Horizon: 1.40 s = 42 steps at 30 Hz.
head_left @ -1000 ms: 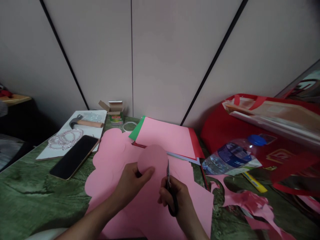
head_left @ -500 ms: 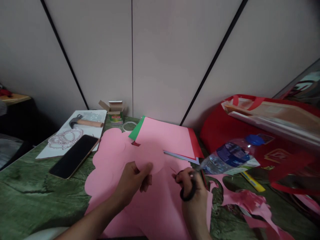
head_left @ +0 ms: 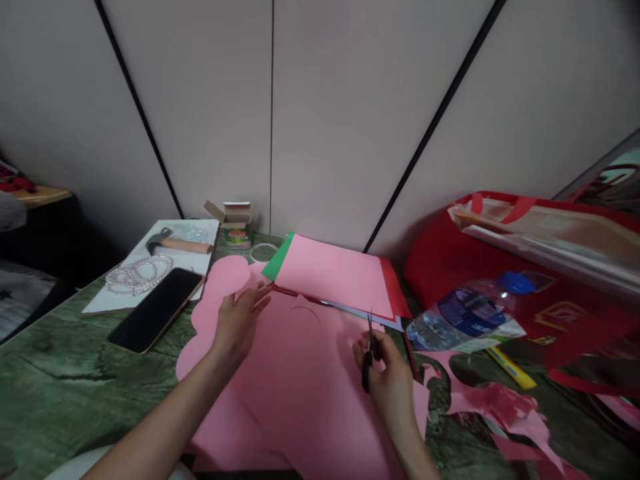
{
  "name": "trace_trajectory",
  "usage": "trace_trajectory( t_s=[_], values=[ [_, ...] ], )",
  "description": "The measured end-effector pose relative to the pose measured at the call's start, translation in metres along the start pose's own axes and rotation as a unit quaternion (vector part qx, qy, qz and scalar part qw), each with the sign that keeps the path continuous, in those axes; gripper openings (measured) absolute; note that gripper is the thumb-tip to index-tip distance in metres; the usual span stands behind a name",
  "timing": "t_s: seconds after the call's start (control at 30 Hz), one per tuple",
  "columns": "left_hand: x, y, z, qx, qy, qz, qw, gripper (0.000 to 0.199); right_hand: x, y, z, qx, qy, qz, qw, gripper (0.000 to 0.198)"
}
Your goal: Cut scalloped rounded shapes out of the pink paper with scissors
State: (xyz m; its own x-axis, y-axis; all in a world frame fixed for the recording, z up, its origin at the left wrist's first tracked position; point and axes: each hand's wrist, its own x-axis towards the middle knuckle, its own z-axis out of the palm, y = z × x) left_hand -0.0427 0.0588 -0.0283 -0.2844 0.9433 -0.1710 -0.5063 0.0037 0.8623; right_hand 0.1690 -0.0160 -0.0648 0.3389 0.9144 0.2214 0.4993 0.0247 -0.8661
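Observation:
Scissors (head_left: 369, 347) with black handles are in my right hand (head_left: 390, 380), blades pointing away from me. Beneath them spreads a large pink paper sheet (head_left: 320, 393) with a thin curved line near its upper part. My left hand (head_left: 240, 320), fingers apart and holding nothing, is over the scalloped pink paper (head_left: 203, 347) at the left. Whether its fingertips touch the paper I cannot tell. Behind the hands lies a stack with a pink sheet (head_left: 335, 270) on top and green and red edges showing.
At the left are a black phone (head_left: 157, 310), a bead string (head_left: 140, 275) and a hammer (head_left: 180, 244). A small open box (head_left: 237, 230) stands by the wall. To the right are a water bottle (head_left: 465, 313), a red bag (head_left: 435, 260), a yellow cutter (head_left: 513, 368) and pink paper scraps (head_left: 500, 403).
My left hand has let go of the round pink paper piece and moved left and up, its fingers now spread. The scissors have turned from lying in the right hand to pointing forward.

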Motion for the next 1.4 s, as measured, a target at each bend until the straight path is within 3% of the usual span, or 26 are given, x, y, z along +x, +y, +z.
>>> trace_trajectory(
  t_s=[0.07, 0.13, 0.27, 0.33, 0.5, 0.63, 0.7, 0.8, 0.93, 1.13, 1.2, 1.27, 1.33, 1.4],
  values=[
    [0.001, 0.000, -0.001, 0.025, -0.025, 0.003, 0.999, 0.043, 0.005, 0.016, -0.007, -0.104, -0.023, -0.029, 0.994, 0.029],
    [-0.005, -0.003, -0.001, 0.108, -0.087, 0.010, 0.990, 0.056, 0.009, 0.027, -0.012, -0.193, -0.070, -0.038, 0.978, 0.037],
    [-0.019, -0.011, -0.001, 0.361, -0.181, 0.036, 0.914, 0.059, 0.012, 0.034, -0.018, -0.313, -0.091, -0.051, 0.944, 0.035],
    [-0.020, -0.013, -0.003, 0.425, -0.183, 0.034, 0.886, 0.059, 0.013, 0.032, -0.021, -0.351, -0.098, -0.048, 0.930, 0.030],
    [-0.011, -0.011, -0.009, 0.444, -0.150, 0.022, 0.883, 0.060, 0.013, 0.025, -0.029, -0.379, -0.120, -0.006, 0.918, 0.020],
    [-0.005, -0.008, -0.014, 0.489, -0.149, 0.032, 0.859, 0.062, 0.013, 0.017, -0.036, -0.399, -0.109, -0.023, 0.910, 0.018],
    [-0.003, -0.008, -0.017, 0.512, -0.155, 0.049, 0.844, 0.064, 0.013, 0.014, -0.039, -0.381, -0.077, -0.038, 0.921, 0.019],
    [0.001, -0.006, -0.020, 0.531, -0.147, 0.043, 0.834, 0.071, 0.013, 0.014, -0.042, -0.258, 0.047, -0.058, 0.963, 0.017],
    [0.005, 0.002, -0.019, 0.480, -0.155, -0.053, 0.862, 0.075, 0.013, 0.015, -0.041, -0.096, 0.201, -0.063, 0.973, 0.025],
    [-0.007, 0.018, -0.007, 0.310, -0.274, -0.185, 0.891, 0.049, 0.015, 0.017, -0.040, -0.023, 0.265, -0.020, 0.964, 0.031],
    [-0.014, 0.023, -0.005, 0.250, -0.356, -0.219, 0.873, 0.043, 0.015, 0.018, -0.040, 0.012, 0.289, -0.013, 0.957, 0.032],
    [-0.019, 0.025, -0.006, 0.302, -0.405, -0.194, 0.841, 0.032, 0.014, 0.017, -0.039, 0.044, 0.309, -0.012, 0.950, 0.030],
    [-0.022, 0.025, -0.008, 0.402, -0.350, -0.139, 0.835, 0.019, 0.013, 0.013, -0.039, 0.070, 0.322, -0.020, 0.944, 0.028],
    [-0.023, 0.023, -0.009, 0.405, -0.302, -0.133, 0.852, 0.015, 0.011, 0.005, -0.038, 0.094, 0.326, -0.034, 0.940, 0.029]
  ],
)
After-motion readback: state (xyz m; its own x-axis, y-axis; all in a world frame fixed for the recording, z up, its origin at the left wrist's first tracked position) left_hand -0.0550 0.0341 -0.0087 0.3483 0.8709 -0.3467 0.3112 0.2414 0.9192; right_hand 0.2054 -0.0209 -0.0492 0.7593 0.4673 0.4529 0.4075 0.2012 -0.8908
